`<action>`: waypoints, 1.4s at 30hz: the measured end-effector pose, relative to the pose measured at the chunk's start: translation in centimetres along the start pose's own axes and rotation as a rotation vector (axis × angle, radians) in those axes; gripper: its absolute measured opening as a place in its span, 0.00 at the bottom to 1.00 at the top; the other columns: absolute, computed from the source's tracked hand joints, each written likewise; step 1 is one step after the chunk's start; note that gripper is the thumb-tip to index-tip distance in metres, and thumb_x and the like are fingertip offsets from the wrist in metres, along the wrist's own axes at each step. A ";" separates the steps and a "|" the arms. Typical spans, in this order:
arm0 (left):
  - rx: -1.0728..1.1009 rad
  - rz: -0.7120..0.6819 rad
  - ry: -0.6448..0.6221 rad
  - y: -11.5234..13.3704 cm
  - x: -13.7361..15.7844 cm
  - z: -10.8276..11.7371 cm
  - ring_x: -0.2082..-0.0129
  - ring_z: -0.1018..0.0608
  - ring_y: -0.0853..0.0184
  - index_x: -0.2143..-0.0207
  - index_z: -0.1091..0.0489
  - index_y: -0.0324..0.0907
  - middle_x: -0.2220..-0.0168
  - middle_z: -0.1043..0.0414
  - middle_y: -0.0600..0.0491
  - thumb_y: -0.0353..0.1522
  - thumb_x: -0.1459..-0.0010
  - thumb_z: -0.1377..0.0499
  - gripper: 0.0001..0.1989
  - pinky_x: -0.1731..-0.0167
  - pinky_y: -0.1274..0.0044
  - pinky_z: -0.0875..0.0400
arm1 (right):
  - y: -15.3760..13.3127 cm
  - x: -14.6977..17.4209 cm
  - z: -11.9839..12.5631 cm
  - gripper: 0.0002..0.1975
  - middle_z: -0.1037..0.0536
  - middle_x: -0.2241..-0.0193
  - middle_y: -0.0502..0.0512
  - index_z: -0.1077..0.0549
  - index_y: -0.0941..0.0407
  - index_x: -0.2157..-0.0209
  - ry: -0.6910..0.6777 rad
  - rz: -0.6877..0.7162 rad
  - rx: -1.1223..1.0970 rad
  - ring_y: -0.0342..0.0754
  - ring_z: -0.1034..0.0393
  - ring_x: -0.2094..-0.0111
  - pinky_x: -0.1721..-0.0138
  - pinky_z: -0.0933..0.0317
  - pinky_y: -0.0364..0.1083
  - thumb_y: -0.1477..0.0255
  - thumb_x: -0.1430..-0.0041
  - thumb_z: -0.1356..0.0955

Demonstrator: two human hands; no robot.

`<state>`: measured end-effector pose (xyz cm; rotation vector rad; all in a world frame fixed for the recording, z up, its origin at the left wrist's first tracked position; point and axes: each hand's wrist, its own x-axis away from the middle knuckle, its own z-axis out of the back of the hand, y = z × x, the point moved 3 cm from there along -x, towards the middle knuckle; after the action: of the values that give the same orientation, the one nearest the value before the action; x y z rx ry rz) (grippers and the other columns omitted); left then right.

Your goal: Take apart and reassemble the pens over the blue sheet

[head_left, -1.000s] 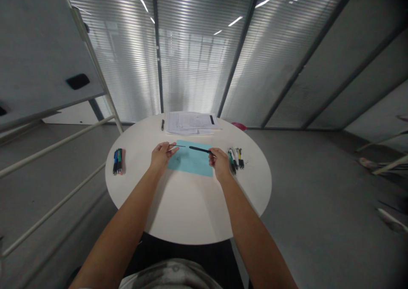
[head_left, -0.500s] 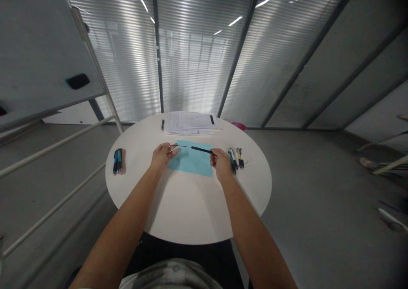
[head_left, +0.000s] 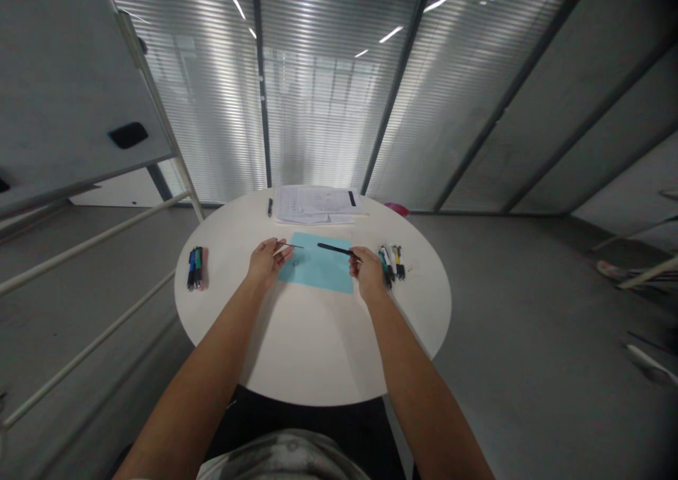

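Observation:
My left hand (head_left: pixel 266 260) pinches a thin dark pen refill (head_left: pixel 293 245) between thumb and forefinger, its free end pointing right. The other fingers are loosely spread below it. Opposite, my right hand (head_left: pixel 366 267) is closed around one end of a black pen barrel (head_left: pixel 333 248), which points left toward the refill. A gap separates the two pieces. Both are held over a light blue sheet (head_left: pixel 318 277) on the table. Near my left fingers, a tiny item (head_left: pixel 295 262) rests on the sheet, too small to make out.
The round white table (head_left: pixel 318 353) carries blue and green pens (head_left: pixel 195 268) at left and more pens (head_left: pixel 392 262) by my right hand. Printed papers (head_left: pixel 315 205) and a dark pen (head_left: pixel 270 207) lie at the far edge. A whiteboard frame (head_left: pixel 183 176) stands left.
My left hand has shifted slightly left with the refill, widening the gap to the barrel, and the refill now slopes down to the right. My right hand is nearly still.

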<state>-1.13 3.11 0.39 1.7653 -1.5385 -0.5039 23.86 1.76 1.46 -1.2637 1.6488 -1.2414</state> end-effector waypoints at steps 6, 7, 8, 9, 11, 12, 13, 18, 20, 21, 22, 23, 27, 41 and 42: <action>-0.066 -0.029 0.077 0.4 0.5 -0.1 0.72 0.22 0.65 0.66 0.38 0.40 0.65 0.27 0.48 0.28 0.44 0.42 0.05 0.75 0.74 0.27 | 0.0 -0.2 0.4 0.08 0.34 0.88 0.44 0.29 0.58 0.74 0.053 0.007 0.041 0.37 0.45 0.90 0.89 0.55 0.38 0.68 0.58 0.34; -0.085 -0.036 0.085 0.4 0.5 -0.1 0.73 0.22 0.66 0.66 0.38 0.40 0.66 0.27 0.48 0.29 0.43 0.42 0.05 0.76 0.75 0.28 | 0.0 -0.2 0.4 0.08 0.34 0.88 0.44 0.29 0.58 0.74 0.065 0.011 0.054 0.37 0.45 0.90 0.90 0.55 0.38 0.68 0.58 0.34; -0.103 -0.043 0.091 0.4 0.5 -0.1 0.74 0.22 0.66 0.66 0.39 0.40 0.66 0.26 0.49 0.29 0.43 0.42 0.05 0.76 0.75 0.28 | 0.0 -0.3 0.5 0.08 0.34 0.88 0.44 0.29 0.58 0.75 0.075 0.012 0.065 0.37 0.45 0.90 0.90 0.55 0.38 0.68 0.58 0.34; -0.120 -0.052 0.097 0.3 0.4 0.0 0.75 0.22 0.67 0.66 0.39 0.40 0.67 0.26 0.49 0.29 0.43 0.43 0.06 0.77 0.75 0.28 | 0.1 -0.4 0.6 0.08 0.34 0.88 0.44 0.29 0.58 0.75 0.082 0.011 0.074 0.37 0.45 0.90 0.90 0.55 0.38 0.68 0.58 0.34; -0.152 -0.069 0.106 0.2 0.3 0.2 0.76 0.23 0.67 0.66 0.40 0.40 0.68 0.26 0.48 0.30 0.42 0.43 0.06 0.77 0.75 0.28 | 0.2 -0.5 0.7 0.08 0.34 0.88 0.44 0.29 0.58 0.75 0.094 0.007 0.093 0.37 0.45 0.90 0.90 0.55 0.38 0.68 0.58 0.34; -0.169 -0.076 0.113 0.1 0.3 0.2 0.76 0.23 0.67 0.66 0.41 0.41 0.68 0.26 0.48 0.30 0.42 0.44 0.06 0.78 0.75 0.28 | 0.2 -0.5 0.7 0.08 0.34 0.88 0.44 0.29 0.58 0.75 0.098 0.007 0.101 0.37 0.45 0.90 0.90 0.55 0.38 0.68 0.58 0.34; -0.189 -0.081 0.120 0.1 0.3 0.3 0.77 0.23 0.67 0.66 0.41 0.41 0.68 0.26 0.48 0.31 0.41 0.44 0.06 0.78 0.75 0.28 | 0.3 -0.5 0.7 0.08 0.34 0.89 0.44 0.29 0.58 0.75 0.099 0.010 0.108 0.37 0.45 0.90 0.90 0.55 0.38 0.68 0.57 0.35; -0.304 -0.058 0.124 -0.1 0.4 0.2 0.77 0.23 0.66 0.65 0.42 0.41 0.69 0.26 0.46 0.31 0.40 0.46 0.06 0.78 0.74 0.28 | 0.2 -0.4 0.5 0.07 0.34 0.89 0.44 0.29 0.58 0.76 0.093 0.032 0.135 0.37 0.45 0.90 0.90 0.56 0.38 0.68 0.57 0.35; -0.331 -0.044 0.129 -0.2 0.3 0.3 0.78 0.23 0.67 0.65 0.43 0.41 0.69 0.25 0.46 0.31 0.40 0.45 0.06 0.78 0.74 0.28 | 0.1 -0.3 0.4 0.07 0.34 0.89 0.44 0.29 0.58 0.76 0.089 0.041 0.148 0.38 0.45 0.90 0.90 0.56 0.38 0.68 0.57 0.35; -0.338 -0.037 0.132 -0.3 0.2 0.3 0.78 0.23 0.67 0.65 0.43 0.41 0.70 0.25 0.46 0.31 0.40 0.45 0.07 0.78 0.74 0.28 | 0.1 -0.3 0.4 0.07 0.34 0.89 0.44 0.29 0.58 0.76 0.087 0.045 0.152 0.38 0.45 0.90 0.90 0.56 0.39 0.68 0.57 0.35; -0.340 -0.030 0.133 -0.3 0.1 0.4 0.78 0.23 0.67 0.65 0.43 0.41 0.70 0.26 0.46 0.31 0.41 0.45 0.07 0.78 0.73 0.28 | 0.1 -0.3 0.5 0.08 0.34 0.89 0.44 0.29 0.58 0.76 0.087 0.045 0.156 0.38 0.45 0.90 0.90 0.56 0.39 0.68 0.57 0.35; -0.339 -0.023 0.134 -0.4 0.0 0.4 0.78 0.23 0.66 0.65 0.42 0.40 0.69 0.26 0.45 0.31 0.41 0.45 0.06 0.78 0.73 0.28 | 0.2 -0.3 0.5 0.08 0.34 0.89 0.44 0.29 0.57 0.76 0.088 0.044 0.161 0.38 0.45 0.90 0.90 0.56 0.39 0.68 0.57 0.35; -0.299 0.000 0.128 -0.5 -0.1 0.5 0.77 0.23 0.66 0.65 0.41 0.40 0.69 0.26 0.45 0.30 0.42 0.43 0.06 0.77 0.72 0.27 | 0.4 -0.5 0.7 0.08 0.34 0.88 0.44 0.29 0.57 0.76 0.089 0.048 0.187 0.38 0.44 0.90 0.90 0.55 0.38 0.67 0.57 0.35; -0.293 -0.018 0.148 0.1 0.6 0.3 0.76 0.23 0.67 0.64 0.43 0.42 0.67 0.26 0.46 0.30 0.39 0.48 0.04 0.77 0.73 0.28 | 0.2 -0.4 0.6 0.07 0.34 0.88 0.44 0.28 0.57 0.76 0.093 0.053 0.182 0.38 0.45 0.90 0.89 0.56 0.39 0.68 0.56 0.34; -0.284 -0.016 0.139 0.1 0.6 0.3 0.75 0.23 0.67 0.64 0.43 0.42 0.67 0.27 0.46 0.30 0.40 0.47 0.04 0.76 0.73 0.28 | 0.2 -0.4 0.6 0.07 0.34 0.89 0.43 0.29 0.57 0.76 0.093 0.054 0.180 0.38 0.45 0.90 0.89 0.56 0.39 0.68 0.57 0.34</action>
<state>-1.27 2.51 0.39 1.5608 -1.2894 -0.5654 24.48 2.02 1.07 -1.0600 1.5851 -1.4002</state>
